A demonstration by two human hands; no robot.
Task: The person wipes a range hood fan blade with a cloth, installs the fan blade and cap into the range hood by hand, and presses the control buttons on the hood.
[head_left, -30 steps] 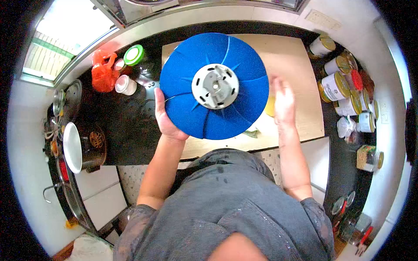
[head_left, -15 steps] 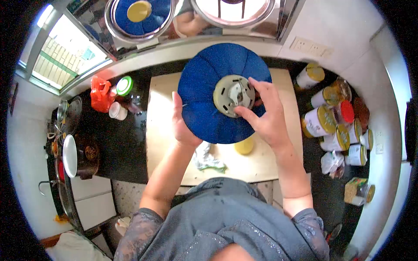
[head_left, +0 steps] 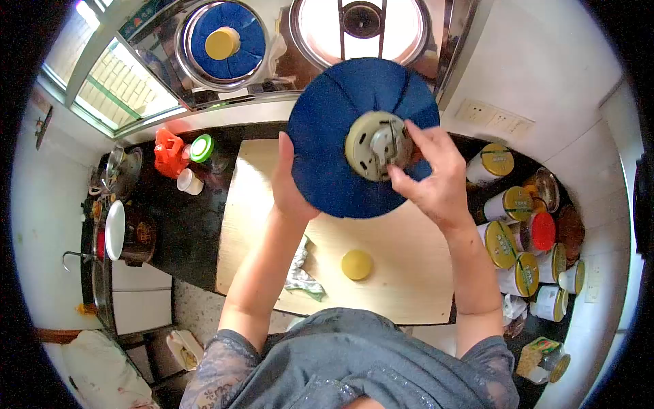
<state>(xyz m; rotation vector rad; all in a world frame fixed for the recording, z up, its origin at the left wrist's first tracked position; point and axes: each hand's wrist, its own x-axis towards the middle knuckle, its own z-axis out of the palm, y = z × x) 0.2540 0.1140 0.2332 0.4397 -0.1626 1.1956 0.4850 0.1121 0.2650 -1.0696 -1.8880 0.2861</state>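
A blue round range-hood disc (head_left: 323, 136) is held up in front of me, over the pale board (head_left: 409, 286). Its cream hub (head_left: 368, 157) faces me, with dark slots and a metal latch-like piece (head_left: 383, 146) at the centre. My left hand (head_left: 291, 184) supports the disc's left edge, thumb up along the rim and the other fingers hidden behind. At the hub, my right hand (head_left: 443, 180) has thumb and forefinger bent around the metal piece's right side. Below, a round yellow cap (head_left: 357, 264) and a crumpled cloth (head_left: 303, 276) lie on the board.
Overhead is a shiny range hood (head_left: 283, 41) with two round openings; another blue disc (head_left: 248, 48) with a yellow cap sits in the left one. Several jars and tins (head_left: 514, 204) line the right. A red bag (head_left: 168, 153) and a brown pot (head_left: 139, 235) stand left.
The disc and both hands have shifted slightly right and up in view, baring more of the board and the yellow cap. My right fingers stay at the hub. The camera view has also shifted.
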